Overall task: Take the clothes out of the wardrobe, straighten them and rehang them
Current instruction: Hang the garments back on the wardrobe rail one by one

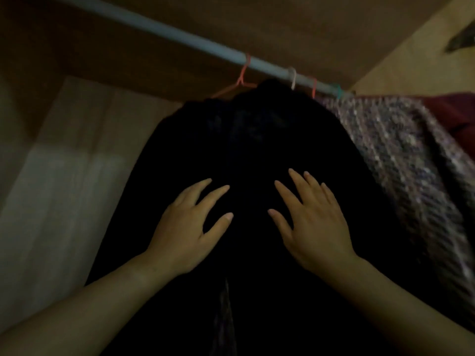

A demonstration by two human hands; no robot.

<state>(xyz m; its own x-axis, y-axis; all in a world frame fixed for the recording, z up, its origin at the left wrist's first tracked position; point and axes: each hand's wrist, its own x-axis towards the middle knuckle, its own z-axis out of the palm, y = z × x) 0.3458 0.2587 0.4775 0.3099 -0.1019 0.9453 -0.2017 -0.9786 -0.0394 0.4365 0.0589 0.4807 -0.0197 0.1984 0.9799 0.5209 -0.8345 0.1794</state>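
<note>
The left hand (189, 227) and right hand (312, 224) are pressed flat, fingers spread, gripping nothing, against the black garment (246, 150), which is hung below the rail (180, 37) on an orange hanger (240, 82). A speckled knit (401, 155) is hung just right of it. No writing can be read.

A big black cloth garment (252, 155) hangs from a pale grey round rail (164, 29) inside the dim brown wooden wardrobe (308, 24). It sits on a thin orange wire hanger (240, 80), whose hook loops over the rail. The garment is spread wide and fills the middle of the view. Just beside it, on the right, hangs a speckled purple and white knitted garment (401, 155). Behind that one peeks a dark red cloth (460, 109).
</note>
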